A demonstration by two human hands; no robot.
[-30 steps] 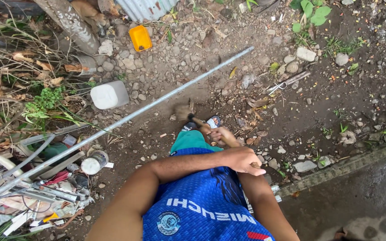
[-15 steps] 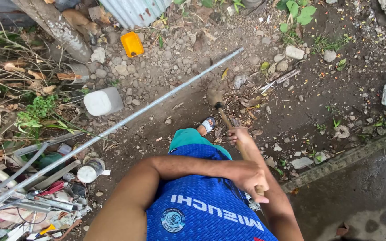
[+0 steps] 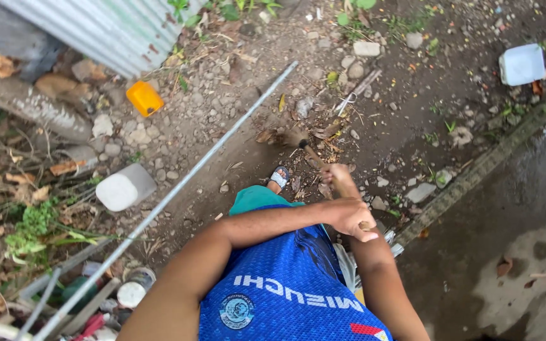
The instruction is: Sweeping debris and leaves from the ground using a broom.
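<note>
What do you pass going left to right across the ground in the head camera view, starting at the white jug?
White jug → orange container → long metal pipe → hoe head → flat white container.

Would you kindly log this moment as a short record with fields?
Setting: bare, stony ground beside a wet concrete edge
Left hand: closed on the rear end of a wooden tool handle
Right hand: closed on the handle further forward
Tool head: down on the soil among dry leaves
Nearby: long metal pipe, white jug, orange container
</note>
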